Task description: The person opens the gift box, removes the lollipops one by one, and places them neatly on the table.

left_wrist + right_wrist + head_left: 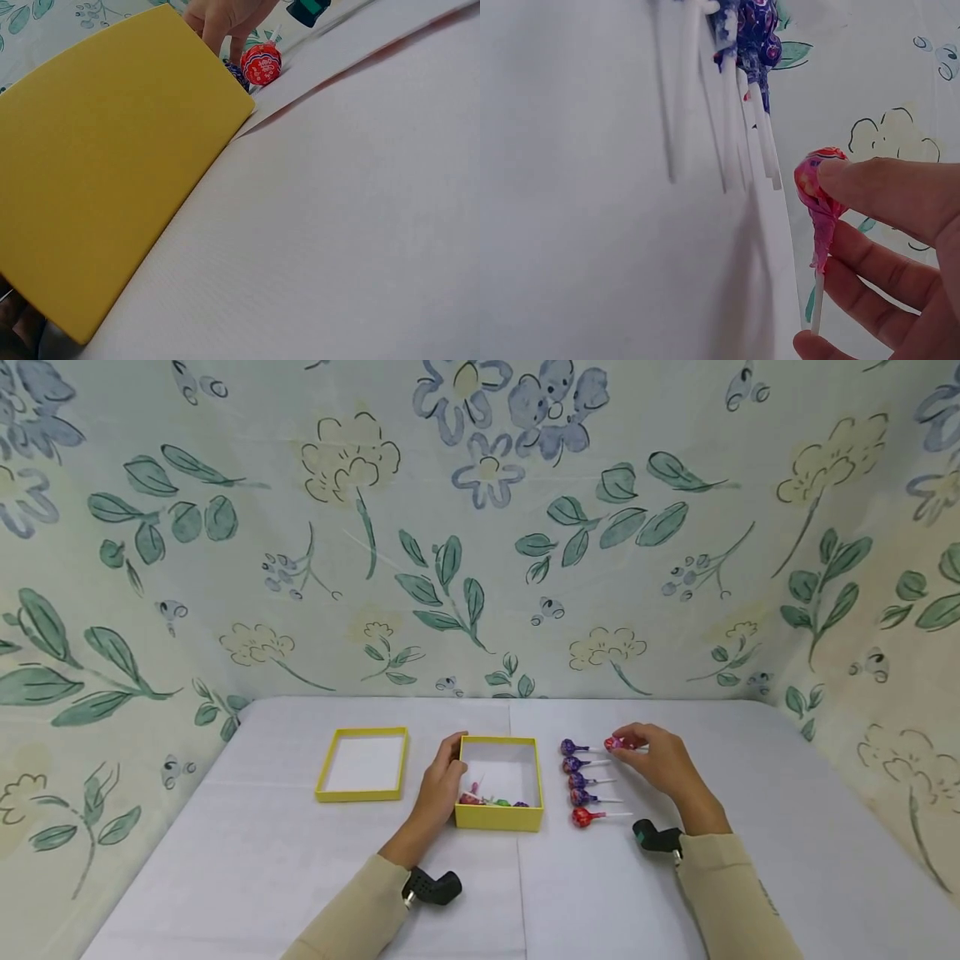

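Right grip [663, 762] pinching a pink lollipop [823, 225], five more lollipops [577, 780] lying nearby on the bench [232, 860], left grip [438, 789] holding a yellow box [498, 819] by its side.

Pink-wrapped lollipop [823, 231] near purple lollipops [572, 764]

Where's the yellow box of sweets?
In the head view, the yellow box stands near the centre, the left hand holding its left side, a shallow tray to its left and lollipops to its right.
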`<move>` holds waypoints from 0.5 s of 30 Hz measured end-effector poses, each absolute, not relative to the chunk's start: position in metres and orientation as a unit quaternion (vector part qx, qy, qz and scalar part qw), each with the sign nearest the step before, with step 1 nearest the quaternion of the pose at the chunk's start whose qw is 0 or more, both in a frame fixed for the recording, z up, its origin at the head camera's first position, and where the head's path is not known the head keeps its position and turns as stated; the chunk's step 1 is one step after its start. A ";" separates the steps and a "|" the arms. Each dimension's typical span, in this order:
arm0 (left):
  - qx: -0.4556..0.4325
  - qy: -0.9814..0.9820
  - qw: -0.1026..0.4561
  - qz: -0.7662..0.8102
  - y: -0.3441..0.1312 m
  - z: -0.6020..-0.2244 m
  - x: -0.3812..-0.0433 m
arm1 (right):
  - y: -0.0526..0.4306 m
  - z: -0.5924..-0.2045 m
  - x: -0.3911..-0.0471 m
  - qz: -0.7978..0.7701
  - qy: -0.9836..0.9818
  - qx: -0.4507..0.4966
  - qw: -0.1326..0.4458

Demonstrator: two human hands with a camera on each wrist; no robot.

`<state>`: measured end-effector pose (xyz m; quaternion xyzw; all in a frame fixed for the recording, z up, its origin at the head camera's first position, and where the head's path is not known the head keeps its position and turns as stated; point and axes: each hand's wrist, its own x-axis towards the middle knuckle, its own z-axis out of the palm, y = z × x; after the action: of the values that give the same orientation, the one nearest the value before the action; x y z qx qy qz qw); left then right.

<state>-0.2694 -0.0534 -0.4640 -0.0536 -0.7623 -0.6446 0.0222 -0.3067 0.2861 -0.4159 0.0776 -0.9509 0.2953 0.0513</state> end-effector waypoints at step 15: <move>-0.048 -0.759 0.038 -0.649 -0.051 -0.464 -0.266 | 0.288 -0.426 -0.312 0.281 -0.957 0.063 0.039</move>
<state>-0.2661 -0.0513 -0.4641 -0.0476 -0.7587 -0.6485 0.0383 -0.3122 0.2878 -0.4258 0.0626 -0.9569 0.2810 0.0390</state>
